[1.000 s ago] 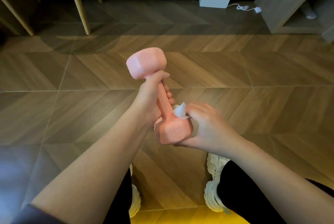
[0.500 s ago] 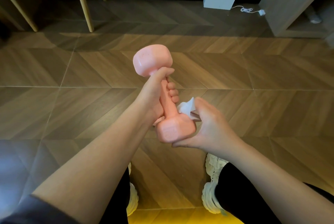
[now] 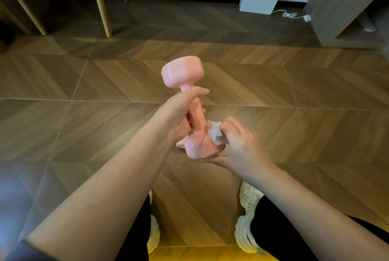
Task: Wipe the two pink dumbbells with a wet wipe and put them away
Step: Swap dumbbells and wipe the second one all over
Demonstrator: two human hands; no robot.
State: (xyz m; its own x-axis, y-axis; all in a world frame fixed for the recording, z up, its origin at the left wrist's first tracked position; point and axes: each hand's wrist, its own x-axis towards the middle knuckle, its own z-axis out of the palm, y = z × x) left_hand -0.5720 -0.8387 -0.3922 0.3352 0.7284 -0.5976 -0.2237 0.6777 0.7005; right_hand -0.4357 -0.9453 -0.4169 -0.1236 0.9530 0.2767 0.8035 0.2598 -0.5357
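Your left hand (image 3: 179, 115) grips the pink dumbbell (image 3: 183, 71); your right hand (image 3: 244, 147) pinches the wet wipe (image 3: 213, 132), now moved up beside the bar; more wiping to do.

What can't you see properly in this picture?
Head view:
1. Dumbbell: the marking on its top end is too blurred to read; the left hand covers part of the handle.
2. Wipe: partly hidden under the right hand.
3. Second dumbbell: outside the frame.
4. Shelf: cut off by the right edge.
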